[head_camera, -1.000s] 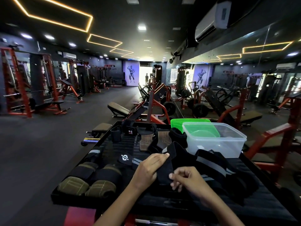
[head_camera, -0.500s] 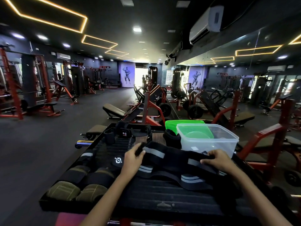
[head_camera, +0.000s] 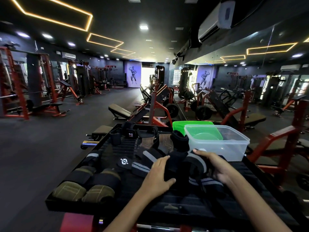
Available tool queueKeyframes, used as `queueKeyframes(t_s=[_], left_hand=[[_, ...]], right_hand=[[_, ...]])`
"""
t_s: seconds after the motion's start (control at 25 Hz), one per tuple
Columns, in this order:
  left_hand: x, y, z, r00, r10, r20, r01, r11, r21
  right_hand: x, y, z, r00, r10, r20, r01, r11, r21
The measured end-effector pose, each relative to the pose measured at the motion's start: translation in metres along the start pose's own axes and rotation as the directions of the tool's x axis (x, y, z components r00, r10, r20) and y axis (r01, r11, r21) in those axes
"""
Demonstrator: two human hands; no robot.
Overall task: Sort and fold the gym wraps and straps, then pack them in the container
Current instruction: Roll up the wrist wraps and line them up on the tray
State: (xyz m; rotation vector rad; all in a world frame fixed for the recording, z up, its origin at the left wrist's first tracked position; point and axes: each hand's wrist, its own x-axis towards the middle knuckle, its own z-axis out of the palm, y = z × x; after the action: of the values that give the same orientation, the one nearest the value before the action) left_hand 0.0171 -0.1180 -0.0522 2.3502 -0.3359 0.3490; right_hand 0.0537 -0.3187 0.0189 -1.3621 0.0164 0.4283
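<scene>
L hand (head_camera: 158, 177) flat, fingers straight, pressing black grey-striped elastic wrap (head_camera: 192, 166); R hand (head_camera: 215, 166) curled round its fold — risk: springs open if pressure lifts.

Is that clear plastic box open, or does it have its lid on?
Open. The clear container has no lid on top; a green lid lies behind it.

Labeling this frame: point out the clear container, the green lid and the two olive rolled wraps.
clear container (head_camera: 234, 152): head view, on its near front wall.
green lid (head_camera: 192, 123): head view, on its back edge behind the container.
olive rolled wraps (head_camera: 68, 190): head view, on the end face of the left roll.
</scene>
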Motion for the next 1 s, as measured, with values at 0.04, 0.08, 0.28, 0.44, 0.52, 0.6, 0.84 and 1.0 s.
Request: queueKeyframes(t_s=[0.04, 0.08, 0.28, 0.44, 0.52, 0.6, 0.84, 1.0], left_hand=[[0.003, -0.002, -0.001, 0.999, -0.026, -0.043, 0.025, 0.999, -0.025], [0.007, -0.002, -0.005, 0.998, -0.044, -0.047, 0.042, 0.999, -0.034], [0.021, 0.004, -0.028, 0.906, -0.284, 0.315, 0.418, 0.726, -0.546], [0.04, 0.008, -0.047, 0.7, -0.347, 0.625, 0.714, 0.312, -0.627], [0.048, 0.021, -0.049, 0.684, -0.348, 0.641, 0.727, 0.392, -0.564], [0.048, 0.033, -0.047, 0.702, -0.381, 0.601, 0.707, 0.476, -0.524], [0.048, 0.014, -0.057, 0.844, -0.446, 0.299, 0.507, 0.482, -0.714], [0.058, -0.016, -0.066, 0.863, -0.493, 0.113, 0.294, 0.306, -0.906]], right_hand=[[-0.001, -0.001, 0.002, 0.997, -0.023, 0.074, 0.014, 0.993, 0.114], [0.0, -0.002, 0.001, 0.987, -0.065, 0.145, 0.031, 0.973, 0.228], [0.003, -0.004, 0.001, 0.884, -0.206, 0.419, 0.03, 0.921, 0.389], [0.004, -0.004, 0.009, 0.819, -0.127, 0.56, 0.046, 0.986, 0.158], [-0.001, -0.004, 0.02, 0.749, -0.036, 0.662, 0.139, 0.985, -0.105], [-0.004, -0.006, 0.032, 0.676, 0.051, 0.735, 0.248, 0.924, -0.292], [-0.012, -0.012, 0.042, 0.66, 0.174, 0.731, 0.373, 0.769, -0.519], [-0.013, -0.01, 0.044, 0.77, 0.082, 0.633, 0.433, 0.661, -0.612]])
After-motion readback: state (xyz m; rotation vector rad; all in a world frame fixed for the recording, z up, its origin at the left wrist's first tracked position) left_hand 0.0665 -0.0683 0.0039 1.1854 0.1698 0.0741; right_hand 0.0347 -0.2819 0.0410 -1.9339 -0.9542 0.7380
